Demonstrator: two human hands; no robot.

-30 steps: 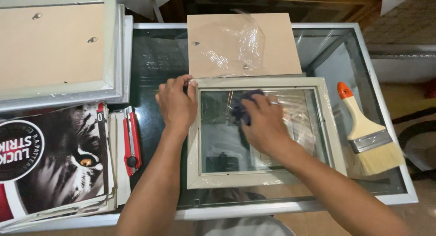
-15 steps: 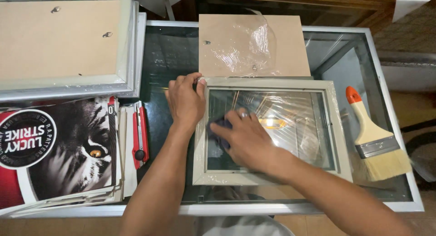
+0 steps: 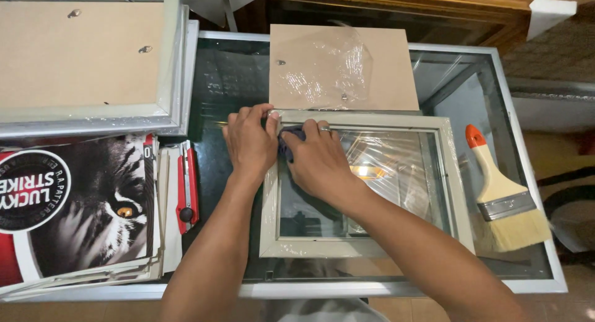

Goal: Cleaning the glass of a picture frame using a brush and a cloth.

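**Cloth moves up to the frame's far-left corner**

Grey-white moulding of the picture frame (image 3: pixel 359 185) lies flat on the glass-topped table (image 3: pixel 229 80), toward its near edge and right of centre, with its glass pane facing up. Half a second ago the right hand (image 3: pixel 319 164) was lower on the pane, near the frame's left rail; a second ago it was nearer the middle. Now it has travelled up into the frame's far-left corner, so the wiping has swept across the glass and reached that corner.

A dark blue cloth (image 3: pixel 290 142) shows only as a small bunch between the two hands, tucked under the right hand's fingers, which are curled and pressed down on it. The left hand (image 3: pixel 251 142) has kept its place throughout: palm down over the frame's far-left corner, fingers close together, bracing the rail.

Against the table's far edge lies a brown backing board (image 3: pixel 341 68) under crinkled clear film. A paintbrush (image 3: pixel 502 195) rests by the right edge. By the left edge lie a red utility knife (image 3: pixel 186 185), a stack of posters (image 3: pixel 80 204) and stacked frames (image 3: pixel 87 55).
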